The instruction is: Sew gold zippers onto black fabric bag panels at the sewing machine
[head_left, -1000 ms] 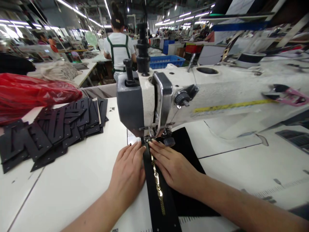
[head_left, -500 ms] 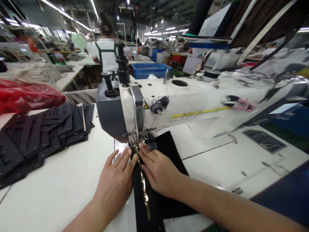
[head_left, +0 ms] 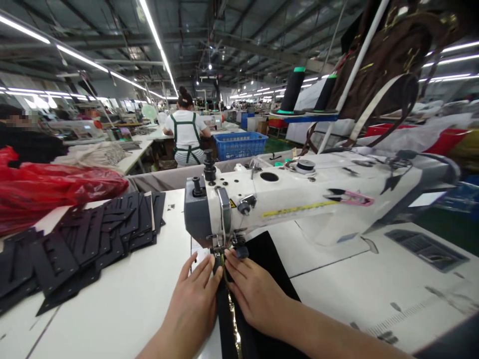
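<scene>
Black fabric (head_left: 270,257) with a gold-toothed zipper (head_left: 235,321) along it runs under the needle area of a white sewing machine (head_left: 295,187). My left hand (head_left: 195,301) lies on the fabric's left side, fingers stretched forward towards the presser foot (head_left: 219,251). Across the zipper, my right hand (head_left: 258,294) rests on the cloth with its fingers extended and fingertips just beside the foot. Both hands press the cloth from above, close to the zipper teeth. The needle tip is too small to make out.
Stacked dark slotted pieces (head_left: 86,234) lie left on the white table, near a red plastic bag (head_left: 56,184). Pink-handled thread snips (head_left: 350,196) rest against the machine arm. Thread cones (head_left: 292,92) stand behind it. Beyond are a blue basket (head_left: 241,145) and a seated person (head_left: 186,129).
The camera view has tilted upward, so the machine and hands appear lower and slightly right. Both hands keep nearly the same place on the fabric beside the zipper.
</scene>
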Available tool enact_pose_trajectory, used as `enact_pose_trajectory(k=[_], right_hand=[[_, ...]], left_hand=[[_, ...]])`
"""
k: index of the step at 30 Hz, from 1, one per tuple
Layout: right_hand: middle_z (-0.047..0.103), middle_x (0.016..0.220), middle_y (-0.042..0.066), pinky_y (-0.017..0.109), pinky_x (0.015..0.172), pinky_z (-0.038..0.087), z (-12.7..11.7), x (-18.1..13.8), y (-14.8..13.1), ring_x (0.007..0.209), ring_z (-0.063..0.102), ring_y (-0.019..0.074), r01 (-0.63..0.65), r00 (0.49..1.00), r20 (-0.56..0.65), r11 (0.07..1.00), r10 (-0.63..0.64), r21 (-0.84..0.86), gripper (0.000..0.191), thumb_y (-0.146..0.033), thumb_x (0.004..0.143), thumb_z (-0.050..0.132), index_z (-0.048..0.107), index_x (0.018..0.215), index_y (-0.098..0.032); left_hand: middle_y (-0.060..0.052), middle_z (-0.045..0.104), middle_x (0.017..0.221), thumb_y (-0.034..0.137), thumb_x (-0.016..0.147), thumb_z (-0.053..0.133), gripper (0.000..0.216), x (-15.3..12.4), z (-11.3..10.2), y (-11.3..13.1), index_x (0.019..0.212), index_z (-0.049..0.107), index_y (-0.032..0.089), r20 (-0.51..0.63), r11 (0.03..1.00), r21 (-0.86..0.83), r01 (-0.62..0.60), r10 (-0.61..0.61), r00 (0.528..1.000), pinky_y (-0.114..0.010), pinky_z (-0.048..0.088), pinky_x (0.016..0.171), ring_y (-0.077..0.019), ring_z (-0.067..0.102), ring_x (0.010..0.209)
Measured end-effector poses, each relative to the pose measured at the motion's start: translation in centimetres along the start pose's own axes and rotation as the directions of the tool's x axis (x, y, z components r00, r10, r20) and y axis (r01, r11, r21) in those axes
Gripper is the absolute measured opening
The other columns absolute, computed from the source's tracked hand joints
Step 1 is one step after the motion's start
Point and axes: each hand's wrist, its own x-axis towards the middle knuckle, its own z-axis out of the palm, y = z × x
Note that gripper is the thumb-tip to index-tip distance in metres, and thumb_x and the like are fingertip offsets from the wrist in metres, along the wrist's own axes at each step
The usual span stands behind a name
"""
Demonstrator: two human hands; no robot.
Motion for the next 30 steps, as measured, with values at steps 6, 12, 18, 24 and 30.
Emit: enact_pose_trajectory(k=[6, 12, 18, 24, 30], right_hand=[[0.056, 0.118, 0.020, 0.040, 0.098, 0.041, 0.3, 0.4, 0.6, 0.113, 0.049, 0.0263, 0.012, 1.000, -0.002, 1.000, -0.012, -0.010, 0.037, -0.012, 0.085, 0.037, 0.055, 0.115, 0.001], [0.059, 0.112, 0.017, 0.041, 0.098, 0.040, 0.4, 1.4, 1.8, 0.110, 0.052, 0.0250, 0.003, 1.000, 0.025, 0.998, -0.005, 0.067, 0.032, -0.013, 0.087, 0.036, 0.056, 0.110, -0.003], [0.058, 0.114, 0.015, 0.039, 0.100, 0.038, -0.8, 0.8, 1.1, 0.112, 0.049, 0.0232, -0.015, 0.999, 0.051, 0.995, 0.010, 0.100, 0.030, -0.011, 0.086, 0.038, 0.057, 0.108, -0.006], [0.055, 0.119, 0.015, 0.042, 0.100, 0.036, -1.7, -2.0, -2.2, 0.114, 0.045, 0.0250, -0.031, 0.998, 0.050, 0.990, 0.024, 0.136, 0.033, -0.012, 0.083, 0.043, 0.054, 0.113, -0.006], [0.057, 0.101, 0.008, 0.041, 0.087, 0.040, -2.5, -1.4, -2.5, 0.098, 0.047, 0.0227, -0.153, 0.984, 0.128, 0.959, 0.126, 0.237, 0.020, -0.007, 0.073, 0.053, 0.052, 0.091, -0.015]], left_hand=[[-0.015, 0.063, 0.109, 0.004, 0.072, 0.040, 0.039, 0.5, -0.1, -0.7, 0.104, 0.061, 0.011, 0.067, 1.000, -0.015, -0.001, 0.002, 0.998, -0.051, 0.038, 0.096, -0.0264, 0.055, 0.107], [-0.014, 0.065, 0.102, 0.005, 0.072, 0.043, 0.031, 1.3, 0.3, -1.0, 0.096, 0.062, 0.012, 0.075, 0.997, -0.038, 0.061, -0.058, 0.995, -0.048, 0.041, 0.093, -0.0265, 0.058, 0.103], [-0.014, 0.064, 0.105, 0.007, 0.074, 0.046, 0.028, 1.2, -0.2, -1.1, 0.096, 0.062, 0.012, 0.068, 0.996, -0.072, 0.050, -0.045, 0.997, -0.046, 0.043, 0.093, -0.0253, 0.057, 0.104], [-0.014, 0.066, 0.102, 0.009, 0.082, 0.040, 0.028, -0.1, -0.8, -0.8, 0.099, 0.061, 0.012, 0.042, 0.991, -0.117, -0.071, 0.076, 0.996, -0.046, 0.043, 0.094, -0.0229, 0.060, 0.100], [-0.015, 0.064, 0.107, 0.010, 0.087, 0.037, 0.026, -0.7, -1.2, -0.4, 0.096, 0.061, 0.011, 0.049, 0.984, -0.104, -0.146, 0.152, 0.987, -0.050, 0.041, 0.095, -0.0238, 0.061, 0.100]])
